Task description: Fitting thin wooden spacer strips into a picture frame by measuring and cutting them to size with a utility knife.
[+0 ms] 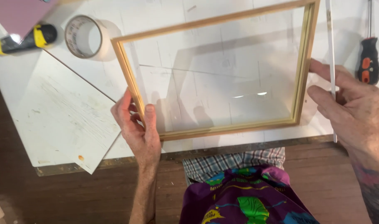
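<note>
Left hand (137, 128) grips the lower left corner of a gold wooden picture frame (302, 62), thumb on the front edge, fingers wrapped behind. Right hand (351, 112) has its fingers extended flat against the frame's right side; no closed grasp visible. The frame occupies the centre and upper right of the view, glass pane (222, 70) inside showing reflections. Upper left: roll of tape (83, 36), beside it a yellow-and-black tool handle (25, 39). Upper right: screwdriver (368, 58) with black and orange handle, thin white strip (331, 62) just left of it. Surface: white worktable (52, 120), scuffed; brown wooden floor (73, 195) below.
</note>
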